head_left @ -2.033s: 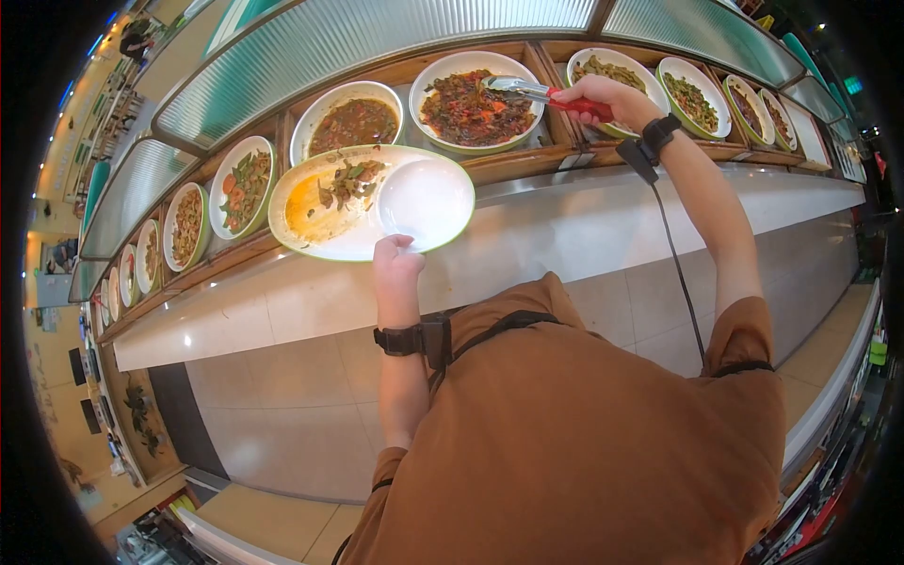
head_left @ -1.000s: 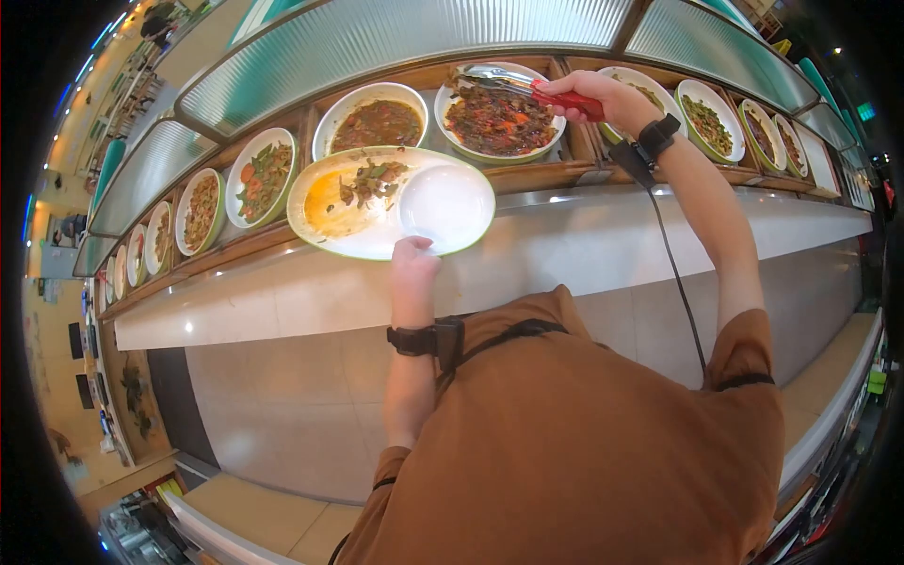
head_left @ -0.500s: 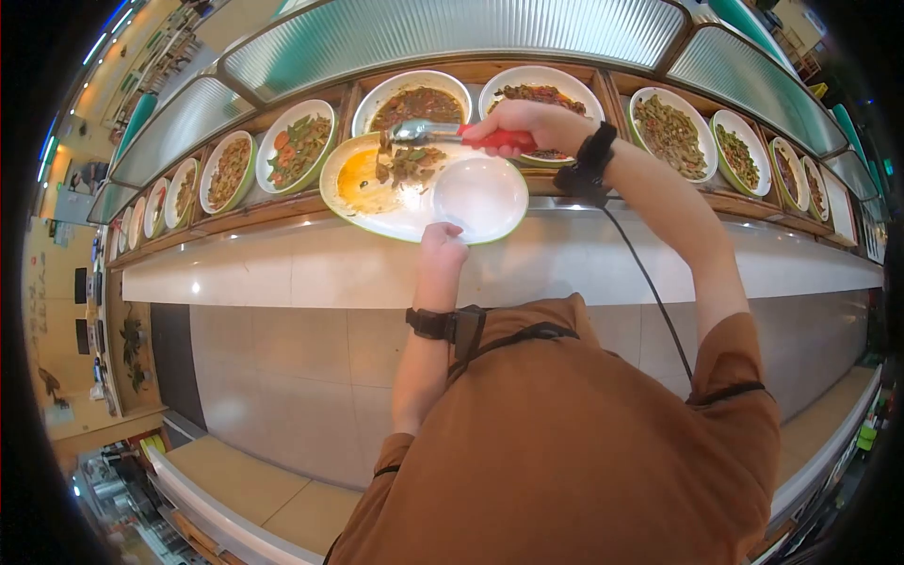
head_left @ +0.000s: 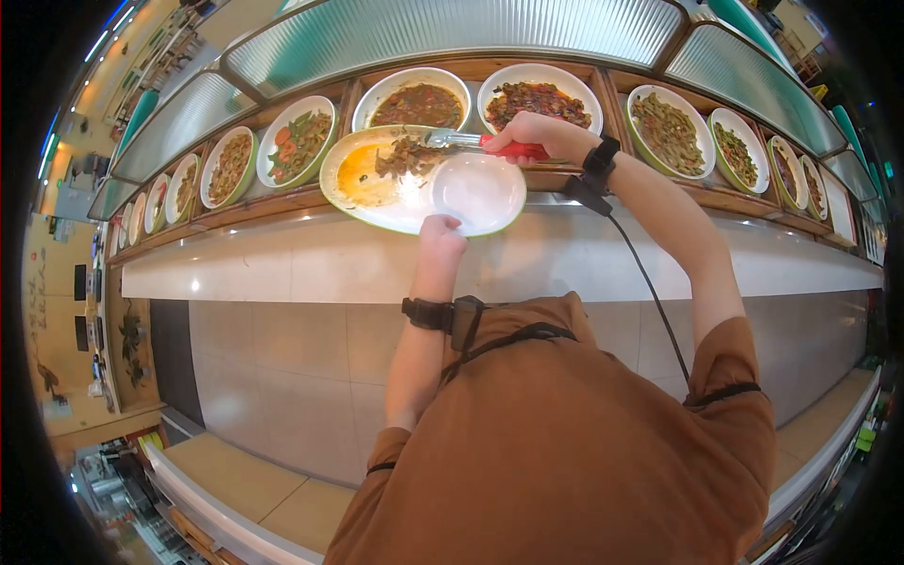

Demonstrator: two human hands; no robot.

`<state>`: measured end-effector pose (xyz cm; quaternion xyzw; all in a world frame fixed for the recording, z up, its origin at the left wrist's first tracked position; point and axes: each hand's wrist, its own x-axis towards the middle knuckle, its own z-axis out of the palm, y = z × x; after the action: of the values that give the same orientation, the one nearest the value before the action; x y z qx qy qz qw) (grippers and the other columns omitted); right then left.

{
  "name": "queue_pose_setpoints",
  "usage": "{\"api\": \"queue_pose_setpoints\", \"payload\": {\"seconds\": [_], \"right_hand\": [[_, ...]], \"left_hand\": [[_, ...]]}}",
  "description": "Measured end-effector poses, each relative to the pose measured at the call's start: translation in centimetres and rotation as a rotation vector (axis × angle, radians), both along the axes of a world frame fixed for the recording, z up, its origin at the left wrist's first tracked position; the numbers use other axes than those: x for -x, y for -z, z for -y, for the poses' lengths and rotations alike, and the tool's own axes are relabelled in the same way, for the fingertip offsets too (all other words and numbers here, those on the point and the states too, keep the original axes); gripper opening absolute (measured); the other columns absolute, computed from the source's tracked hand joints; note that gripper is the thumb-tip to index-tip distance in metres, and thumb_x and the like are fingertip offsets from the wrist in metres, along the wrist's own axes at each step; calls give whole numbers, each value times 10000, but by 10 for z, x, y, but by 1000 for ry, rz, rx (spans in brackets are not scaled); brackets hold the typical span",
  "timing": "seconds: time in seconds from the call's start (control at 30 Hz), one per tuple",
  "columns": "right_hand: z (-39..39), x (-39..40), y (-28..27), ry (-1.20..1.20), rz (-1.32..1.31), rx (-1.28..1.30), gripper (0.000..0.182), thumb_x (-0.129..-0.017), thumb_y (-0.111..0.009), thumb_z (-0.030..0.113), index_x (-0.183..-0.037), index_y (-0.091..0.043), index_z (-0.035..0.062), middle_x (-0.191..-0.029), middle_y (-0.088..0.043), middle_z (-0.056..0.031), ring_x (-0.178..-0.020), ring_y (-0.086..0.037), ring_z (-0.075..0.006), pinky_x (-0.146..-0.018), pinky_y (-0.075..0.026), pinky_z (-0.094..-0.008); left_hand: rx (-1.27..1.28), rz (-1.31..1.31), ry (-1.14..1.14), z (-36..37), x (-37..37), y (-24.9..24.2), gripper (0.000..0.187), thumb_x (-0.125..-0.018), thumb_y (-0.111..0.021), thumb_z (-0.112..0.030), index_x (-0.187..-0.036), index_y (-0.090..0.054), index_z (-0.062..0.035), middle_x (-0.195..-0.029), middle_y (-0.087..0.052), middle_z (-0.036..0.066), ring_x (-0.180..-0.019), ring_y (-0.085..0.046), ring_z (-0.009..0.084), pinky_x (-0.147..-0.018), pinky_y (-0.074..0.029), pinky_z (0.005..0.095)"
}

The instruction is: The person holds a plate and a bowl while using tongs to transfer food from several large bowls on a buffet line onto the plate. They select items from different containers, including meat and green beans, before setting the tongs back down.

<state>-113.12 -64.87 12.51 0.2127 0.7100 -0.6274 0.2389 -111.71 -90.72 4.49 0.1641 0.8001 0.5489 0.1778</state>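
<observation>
My left hand grips the near rim of a large white divided plate with a green edge, held over the counter. The plate carries orange sauce and dark cooked greens in its left part; its round right compartment is bare. My right hand holds red-handled metal tongs whose tips rest over the greens at the plate's far side. Right behind the plate sit a bowl of dark stew and a bowl of dark stir-fry.
A curved row of white serving bowls runs along the wooden buffet shelf, with green beans to the left and green vegetables to the right. Ribbed glass guards arch above. A white counter ledge lies below the plate.
My right hand carried the tongs from the stir-fry bowl over to the plate and laid more dark food on it. The tongs have now drawn back right a little. The plate stays held.
</observation>
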Motion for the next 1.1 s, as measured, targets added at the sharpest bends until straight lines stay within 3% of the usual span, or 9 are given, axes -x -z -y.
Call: {"api": "queue_pose_setpoints", "payload": {"seconds": [0.1,0.2,0.3,0.5,0.57,0.63,0.83,0.97,1.1], "right_hand": [[1,-4,-4,5,-20,-11,155,-845,-692,214,-886,-692,65,-636,-575,27,-479,-470,-29,-415,-349,-161],[5,-9,-16,56,-33,-37,198,-836,-709,255,-775,-657,74,-632,-559,9,-497,-451,-64,-431,-312,-218],[4,-16,-19,13,-32,-53,194,-837,-707,252,-800,-673,65,-638,-564,8,-501,-456,-66,-438,-327,-214],[1,-42,-16,229,-65,61,199,-819,-729,225,-873,-699,36,-654,-583,-4,-515,-489,-67,-451,-379,-225],[-8,-54,-4,314,-105,62,228,-843,-710,267,-802,-640,54,-631,-573,2,-463,-492,-56,-393,-356,-186],[-13,-71,8,447,-215,143,241,-846,-706,269,-784,-624,50,-624,-569,0,-445,-487,-58,-382,-346,-183],[-15,-117,36,797,-374,66,264,-823,-732,265,-700,-625,57,-554,-534,15,-426,-461,-45,-385,-300,-206],[-4,-129,57,821,-341,-70,215,-830,-724,247,-797,-669,42,-583,-540,20,-442,-454,-36,-398,-301,-204],[15,-127,60,820,-342,-50,212,-831,-723,234,-896,-690,35,-614,-549,27,-462,-453,-32,-408,-311,-199]], "left_hand": [[2,-13,-6,0,0,-1,342,-589,-541,28,-925,-554,95,-900,-602,224,-859,-588,293,-789,-481,359],[-10,-8,-20,2,-2,0,342,-608,-568,3,-942,-572,83,-921,-606,212,-889,-588,281,-816,-473,341],[45,21,1,3,-1,-3,351,-638,-618,-37,-976,-604,58,-977,-609,186,-948,-579,256,-856,-456,303],[174,-31,56,0,10,10,360,-627,-634,-11,-980,-610,52,-972,-617,183,-922,-597,253,-826,-473,299],[168,-40,53,3,10,16,337,-648,-626,-30,-975,-611,47,-965,-614,172,-896,-599,241,-802,-479,298],[100,-19,31,5,2,5,306,-680,-603,-45,-977,-598,32,-935,-592,134,-870,-574,209,-785,-468,289],[-127,25,-7,16,-17,-18,229,-745,-537,-67,-969,-538,-17,-868,-498,39,-824,-478,137,-759,-421,262],[-139,87,22,33,-21,-32,233,-756,-495,-77,-970,-522,12,-927,-523,120,-908,-500,221,-831,-418,301],[-143,131,11,51,-21,-49,235,-769,-497,-85,-985,-520,5,-932,-528,115,-905,-500,220,-842,-421,309]]}}
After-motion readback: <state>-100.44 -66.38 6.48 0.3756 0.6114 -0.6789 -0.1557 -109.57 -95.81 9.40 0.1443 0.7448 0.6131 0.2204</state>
